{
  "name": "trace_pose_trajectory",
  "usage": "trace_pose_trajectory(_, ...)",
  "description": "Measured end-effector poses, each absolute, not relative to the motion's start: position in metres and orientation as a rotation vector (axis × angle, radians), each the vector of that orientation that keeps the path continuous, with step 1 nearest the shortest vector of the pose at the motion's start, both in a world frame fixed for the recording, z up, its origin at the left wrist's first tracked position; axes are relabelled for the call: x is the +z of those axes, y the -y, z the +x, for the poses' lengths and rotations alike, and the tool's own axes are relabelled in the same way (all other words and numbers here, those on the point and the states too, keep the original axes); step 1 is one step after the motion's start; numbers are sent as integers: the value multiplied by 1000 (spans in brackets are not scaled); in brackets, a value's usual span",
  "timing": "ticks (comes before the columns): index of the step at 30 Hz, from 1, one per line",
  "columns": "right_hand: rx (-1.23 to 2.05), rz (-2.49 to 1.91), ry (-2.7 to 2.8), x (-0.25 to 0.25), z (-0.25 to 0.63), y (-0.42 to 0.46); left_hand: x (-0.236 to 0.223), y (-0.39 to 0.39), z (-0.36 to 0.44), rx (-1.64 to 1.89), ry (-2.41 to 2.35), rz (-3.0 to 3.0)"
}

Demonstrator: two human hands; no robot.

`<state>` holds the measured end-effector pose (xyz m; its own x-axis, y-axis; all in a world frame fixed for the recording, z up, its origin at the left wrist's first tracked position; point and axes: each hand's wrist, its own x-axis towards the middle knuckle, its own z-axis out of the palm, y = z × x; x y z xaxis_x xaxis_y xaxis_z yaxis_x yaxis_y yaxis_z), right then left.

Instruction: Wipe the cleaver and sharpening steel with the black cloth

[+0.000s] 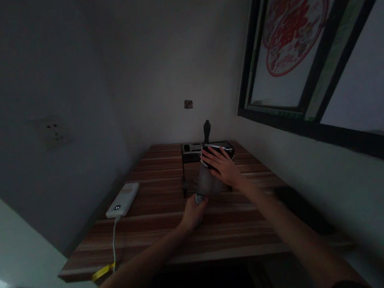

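Observation:
My left hand (pixel 193 212) is closed around the pale handle of a cleaver (pixel 209 183), whose broad greyish blade tilts up and away from me. Over the blade's upper end, my right hand (pixel 223 164) lies with its fingers stretched out, resting on a dark piece with a white edge (pixel 210 164). In the dim light I cannot tell whether that piece is a cloth. Directly behind the blade stands a knife rack (pixel 192 151) with a slotted top and dark side frame. A black knife handle (pixel 207 130) sticks up from it. The blade and my right hand hide part of the rack.
A white power bank (pixel 123 200) lies at the left of the wood-grain table (pixel 163 236), its white cable (pixel 114 240) running over the front edge by a yellow strip (pixel 103 272). A dark flat object (pixel 301 208) is at the right, by the wall. Walls enclose the table's back and sides.

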<state>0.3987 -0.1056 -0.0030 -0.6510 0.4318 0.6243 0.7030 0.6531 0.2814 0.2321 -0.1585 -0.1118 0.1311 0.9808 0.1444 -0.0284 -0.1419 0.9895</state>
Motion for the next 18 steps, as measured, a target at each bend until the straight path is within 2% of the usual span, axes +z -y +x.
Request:
trace_pose_trajectory(10,-673,-910,2312,18,402,93,-114,156,232,1206,-1054,1385)
trace_pose_trajectory(18,-673,-937,2260,5,396,99,-113,157,232,1205,-1051,1355)
